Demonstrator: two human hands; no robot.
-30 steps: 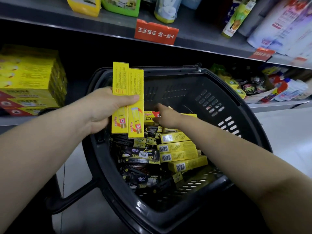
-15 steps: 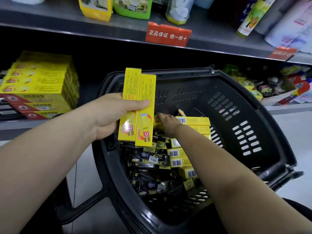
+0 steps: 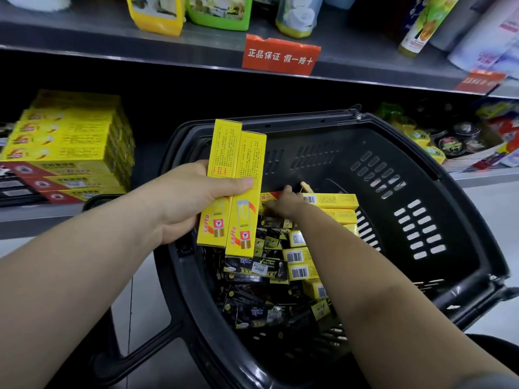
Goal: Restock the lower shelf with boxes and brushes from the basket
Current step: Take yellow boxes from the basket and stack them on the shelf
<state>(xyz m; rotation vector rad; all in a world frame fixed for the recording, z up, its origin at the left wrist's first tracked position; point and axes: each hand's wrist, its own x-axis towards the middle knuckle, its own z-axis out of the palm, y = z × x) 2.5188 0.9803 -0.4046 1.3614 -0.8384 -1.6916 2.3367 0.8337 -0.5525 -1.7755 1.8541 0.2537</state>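
At mid-frame, 2 yellow boxes stand upright in my left hand, thumb pressed across their fronts, over the black basket. Just right, my right hand is inside it, fingers curled on a loose yellow box atop the pile. Upper left, stacked boxes sit on the lower shelf

Dim store light, deep shadow under upper shelf, wide-angle bending edges, soft focus.
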